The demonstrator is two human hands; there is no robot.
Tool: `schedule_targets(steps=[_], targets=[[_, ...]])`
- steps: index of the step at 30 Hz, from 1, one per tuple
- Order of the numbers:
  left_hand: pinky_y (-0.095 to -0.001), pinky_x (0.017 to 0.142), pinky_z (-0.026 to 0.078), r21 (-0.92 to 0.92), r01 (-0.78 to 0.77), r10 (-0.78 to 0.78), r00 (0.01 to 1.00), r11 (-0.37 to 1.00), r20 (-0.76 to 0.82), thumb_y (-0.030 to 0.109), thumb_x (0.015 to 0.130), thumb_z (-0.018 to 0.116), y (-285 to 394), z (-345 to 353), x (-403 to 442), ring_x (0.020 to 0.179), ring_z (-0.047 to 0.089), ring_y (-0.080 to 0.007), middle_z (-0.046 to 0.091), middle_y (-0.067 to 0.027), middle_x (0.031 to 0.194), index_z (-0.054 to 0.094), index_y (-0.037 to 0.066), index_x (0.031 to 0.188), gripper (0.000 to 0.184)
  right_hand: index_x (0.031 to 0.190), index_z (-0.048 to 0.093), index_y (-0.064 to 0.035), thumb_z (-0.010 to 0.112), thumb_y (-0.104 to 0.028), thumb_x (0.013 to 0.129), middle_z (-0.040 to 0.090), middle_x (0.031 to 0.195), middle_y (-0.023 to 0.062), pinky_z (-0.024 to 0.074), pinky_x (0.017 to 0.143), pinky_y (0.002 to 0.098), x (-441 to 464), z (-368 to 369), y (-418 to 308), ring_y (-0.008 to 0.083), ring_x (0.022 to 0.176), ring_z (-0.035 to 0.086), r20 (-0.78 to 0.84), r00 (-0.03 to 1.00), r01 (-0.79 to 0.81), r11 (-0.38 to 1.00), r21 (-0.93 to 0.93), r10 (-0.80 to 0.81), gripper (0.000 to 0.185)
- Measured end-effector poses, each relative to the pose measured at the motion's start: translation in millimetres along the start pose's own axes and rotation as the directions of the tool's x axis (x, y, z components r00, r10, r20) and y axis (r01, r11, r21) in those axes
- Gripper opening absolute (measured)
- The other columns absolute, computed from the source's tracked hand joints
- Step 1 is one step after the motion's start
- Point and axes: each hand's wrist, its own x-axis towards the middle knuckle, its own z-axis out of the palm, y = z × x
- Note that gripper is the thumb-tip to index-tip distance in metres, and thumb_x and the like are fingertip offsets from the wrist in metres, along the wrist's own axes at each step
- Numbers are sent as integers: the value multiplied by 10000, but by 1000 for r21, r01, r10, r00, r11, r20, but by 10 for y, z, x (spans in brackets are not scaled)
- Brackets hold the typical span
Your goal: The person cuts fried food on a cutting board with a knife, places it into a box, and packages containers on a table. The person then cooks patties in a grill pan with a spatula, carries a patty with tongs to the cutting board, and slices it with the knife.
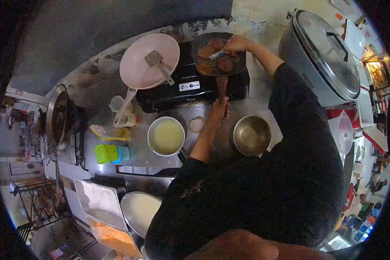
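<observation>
My left hand (221,108) is closed around the brown handle (222,86) of a dark, square grill pan (239,69). Several browned pieces of food (225,64) lie in the pan, which sits on the right part of a black stove (154,96). Over the pan's upper right part, my right hand (237,43) grips a metal utensil (216,55), whose end reaches among the pieces. What kind of utensil it is cannot be made out.
A pink pan (132,65) holding a spatula (154,59) stands on the stove's left. Nearer are a pot of pale yellow liquid (168,136), a steel bowl (252,135) and green-lidded container (105,153). A large lidded pot (301,65) stands right.
</observation>
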Motion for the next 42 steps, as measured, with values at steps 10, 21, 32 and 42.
schedule_targets(steps=[10,21,32,42], targets=[[-284,472,449,49,2,-5,998,999,61,401,980,543,16,-43,-9,569,521,-115,547,-3,794,552,76,1128,357,807,699,-110,607,-480,879,593,668,13,328,377,312,-539,170,-262,121,427,415,223,899,-385,923,-6,377,388],[-288,467,438,106,-7,8,1000,994,-15,386,974,563,86,23,-39,568,530,-114,553,-9,799,559,46,1140,378,952,627,-85,575,-348,905,529,619,-17,273,318,254,-651,726,-429,71,383,366,297,904,-427,699,575,308,272],[-283,451,432,51,-3,4,1000,999,-15,376,965,582,0,16,6,535,517,-119,553,-9,785,581,69,1110,339,845,597,-90,543,-251,926,516,603,-19,251,313,257,-183,1224,429,80,372,361,21,999,-37,809,587,31,188],[-284,376,398,14,-14,14,1000,1000,-11,410,949,587,25,65,2,444,484,-116,520,-4,674,499,92,846,346,817,585,-70,518,-183,924,544,638,8,226,300,254,-526,888,-695,77,376,359,145,828,-429,445,786,542,169]])
